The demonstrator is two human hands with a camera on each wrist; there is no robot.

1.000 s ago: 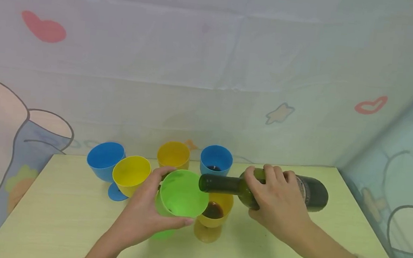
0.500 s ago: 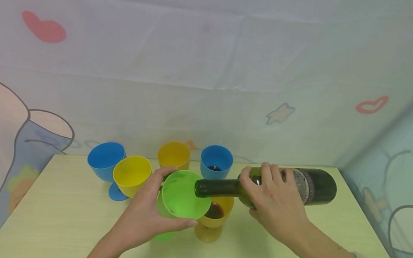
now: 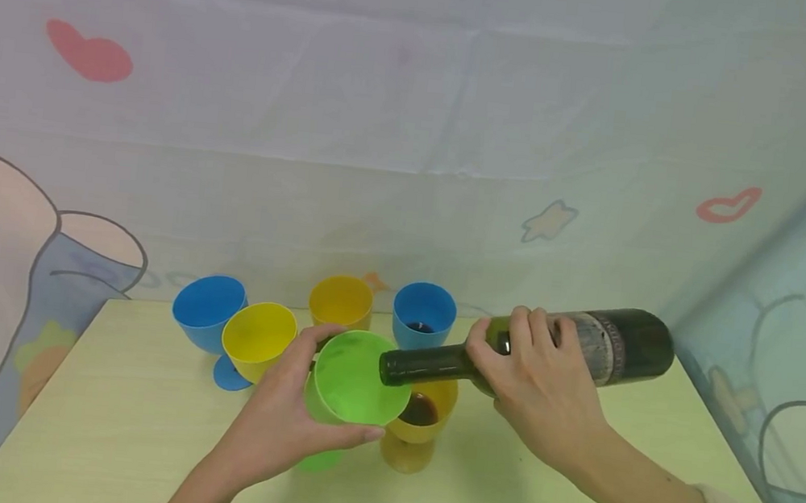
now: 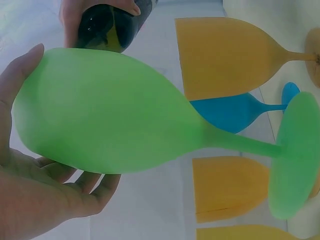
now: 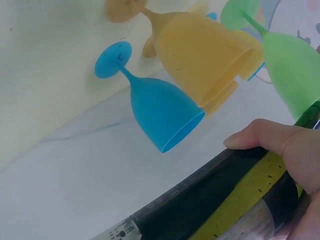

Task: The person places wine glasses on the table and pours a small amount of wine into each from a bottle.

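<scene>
My left hand (image 3: 286,410) grips the bowl of a green goblet (image 3: 353,388), thumb on the near side and fingers on the far side. The goblet's stem and foot (image 4: 295,155) show in the left wrist view. My right hand (image 3: 544,378) holds a dark green wine bottle (image 3: 627,346) around its shoulder. The bottle slants with its base raised and its neck (image 3: 424,364) lower, the mouth over the green goblet's right rim. No stream of liquid can be made out. Just right of the green goblet stands a yellow goblet (image 3: 443,397) with dark liquid inside.
Behind the bottle neck a blue goblet (image 3: 425,302) holds a little dark liquid. Another yellow goblet (image 3: 341,301) stands at the back. To the left are a bright yellow goblet (image 3: 260,335) and a blue goblet (image 3: 208,306). A printed cloth (image 3: 386,120) hangs behind the table (image 3: 103,417).
The bottle's base has risen and shifted right, and its mouth has moved slightly left over the green goblet. More of its label shows. My left hand and the goblet have hardly moved.
</scene>
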